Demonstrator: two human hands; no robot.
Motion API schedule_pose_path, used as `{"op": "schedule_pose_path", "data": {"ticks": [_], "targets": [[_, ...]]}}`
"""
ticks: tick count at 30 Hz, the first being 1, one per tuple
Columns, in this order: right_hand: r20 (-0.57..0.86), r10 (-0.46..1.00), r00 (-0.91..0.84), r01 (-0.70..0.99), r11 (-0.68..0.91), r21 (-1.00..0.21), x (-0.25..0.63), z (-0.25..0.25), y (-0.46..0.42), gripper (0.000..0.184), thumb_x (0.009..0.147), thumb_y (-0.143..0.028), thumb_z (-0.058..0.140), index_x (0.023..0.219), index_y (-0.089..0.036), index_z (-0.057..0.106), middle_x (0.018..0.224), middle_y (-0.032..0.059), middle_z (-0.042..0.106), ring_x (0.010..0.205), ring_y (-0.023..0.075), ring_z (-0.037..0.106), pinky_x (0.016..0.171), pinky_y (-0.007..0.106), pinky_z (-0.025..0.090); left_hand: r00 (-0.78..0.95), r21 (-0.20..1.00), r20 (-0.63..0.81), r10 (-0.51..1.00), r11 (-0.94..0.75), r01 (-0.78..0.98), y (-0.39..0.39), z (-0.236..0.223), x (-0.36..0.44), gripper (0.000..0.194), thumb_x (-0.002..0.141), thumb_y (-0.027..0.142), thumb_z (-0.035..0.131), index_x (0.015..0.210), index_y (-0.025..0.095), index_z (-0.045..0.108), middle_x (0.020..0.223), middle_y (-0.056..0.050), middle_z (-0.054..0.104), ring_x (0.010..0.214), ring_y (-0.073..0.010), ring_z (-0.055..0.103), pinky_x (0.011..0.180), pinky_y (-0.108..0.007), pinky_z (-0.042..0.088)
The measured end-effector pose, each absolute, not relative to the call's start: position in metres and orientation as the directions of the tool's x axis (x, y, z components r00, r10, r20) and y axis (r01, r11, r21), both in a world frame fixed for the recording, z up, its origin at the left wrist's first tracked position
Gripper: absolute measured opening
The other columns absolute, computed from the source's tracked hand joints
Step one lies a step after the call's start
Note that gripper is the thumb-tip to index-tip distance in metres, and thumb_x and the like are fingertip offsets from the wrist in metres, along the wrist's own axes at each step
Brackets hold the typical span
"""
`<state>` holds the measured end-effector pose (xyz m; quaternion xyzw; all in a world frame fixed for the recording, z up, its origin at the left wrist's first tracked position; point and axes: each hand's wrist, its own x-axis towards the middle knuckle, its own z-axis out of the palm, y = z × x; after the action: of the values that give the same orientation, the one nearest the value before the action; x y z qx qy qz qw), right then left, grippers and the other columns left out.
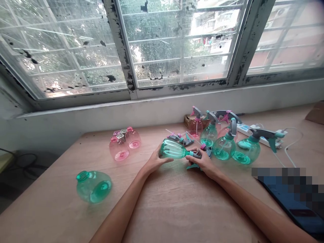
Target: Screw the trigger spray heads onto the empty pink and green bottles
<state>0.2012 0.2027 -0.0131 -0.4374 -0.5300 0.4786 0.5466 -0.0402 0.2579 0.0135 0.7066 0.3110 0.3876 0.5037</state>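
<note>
My left hand (157, 160) is wrapped round the base end of a clear green spray bottle (174, 149), which lies tilted on its side with its neck to the right. At that neck, my right hand (204, 163) grips a grey spray head (195, 154); a teal trigger (192, 166) shows below the fingers. The head meets the bottle's mouth, but how tightly it sits I cannot tell. Just behind the hands lie loose grey spray heads (181, 139) with pink and teal parts and thin white tubes.
Several fitted spray bottles, including a green one (245, 151) and a pink one (196, 127), stand at right. Headless pink bottles (118, 148) and a green bottle (93, 186) stand at left. A power strip (263, 136), white cable and dark device (291, 199) occupy the right side.
</note>
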Motion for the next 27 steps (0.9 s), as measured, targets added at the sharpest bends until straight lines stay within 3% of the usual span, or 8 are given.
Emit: {"op": "schedule_pose_path", "data": {"ticks": [3,7,9,17,23,27], "targets": [[0.181,0.983,-0.043,-0.046,0.179,-0.983,0.2001,-0.0124,0.2020,0.035,0.075,-0.047,0.080,0.091,-0.022,0.061,0.064,-0.0025,0.068,0.059,0.0182,0.063,0.062,0.033,0.053,0.504,0.953,0.244,0.829,-0.302,0.034,0.2575,0.0140,-0.0398,0.094,0.068,0.031,0.086,0.149,0.026,0.038,0.144,-0.011,0.055,0.133,-0.0322,0.050,0.112,-0.049,0.039],[0.180,0.983,-0.037,-0.042,0.178,-0.983,0.1986,-0.0144,0.2026,0.035,0.075,-0.045,0.080,0.092,-0.021,0.061,0.064,-0.0022,0.069,0.059,0.0178,0.063,0.061,0.033,0.052,0.482,0.945,0.226,0.847,-0.311,0.103,0.2566,0.0154,-0.0392,0.061,0.079,0.042,0.077,0.132,0.019,0.057,0.127,-0.011,0.066,0.119,-0.0306,0.060,0.103,-0.045,0.046],[0.169,0.985,-0.020,-0.052,0.168,-0.984,0.1981,-0.0153,0.2035,0.036,0.074,-0.045,0.081,0.092,-0.021,0.061,0.065,-0.0017,0.069,0.058,0.0176,0.063,0.060,0.033,0.052,0.465,0.941,0.219,0.858,-0.312,0.133,0.2564,0.0152,-0.0391,0.054,0.081,0.046,0.073,0.126,0.018,0.060,0.121,-0.011,0.069,0.114,-0.0299,0.062,0.100,-0.043,0.047],[0.144,0.989,0.040,-0.058,0.146,-0.988,0.1975,-0.0121,0.2036,0.041,0.071,-0.053,0.081,0.086,-0.020,0.061,0.073,0.0019,0.072,0.057,0.0178,0.065,0.059,0.034,0.055,0.511,0.945,0.256,0.821,-0.325,0.049,0.2557,0.0137,-0.0378,0.076,0.073,0.035,0.083,0.140,0.023,0.048,0.136,-0.012,0.060,0.126,-0.0307,0.056,0.106,-0.043,0.044],[0.154,0.988,0.021,-0.079,0.155,-0.985,0.1993,-0.0166,0.2055,0.038,0.073,-0.049,0.081,0.087,-0.019,0.062,0.073,0.0004,0.072,0.058,0.0163,0.065,0.059,0.031,0.054,0.497,0.944,0.225,0.838,-0.313,0.100,0.2562,0.0139,-0.0382,0.058,0.083,0.042,0.073,0.133,0.019,0.055,0.128,-0.012,0.065,0.119,-0.0302,0.060,0.101,-0.042,0.047],[0.142,0.988,0.065,-0.133,0.149,-0.980,0.2008,-0.0207,0.2085,0.036,0.075,-0.047,0.081,0.087,-0.019,0.062,0.072,-0.0011,0.070,0.057,0.0145,0.064,0.060,0.029,0.051,0.521,0.931,0.254,0.815,-0.352,0.096,0.2571,0.0126,-0.0389,0.078,0.075,0.035,0.081,0.143,0.024,0.045,0.140,-0.011,0.057,0.129,-0.0308,0.053,0.109,-0.043,0.040]]}}
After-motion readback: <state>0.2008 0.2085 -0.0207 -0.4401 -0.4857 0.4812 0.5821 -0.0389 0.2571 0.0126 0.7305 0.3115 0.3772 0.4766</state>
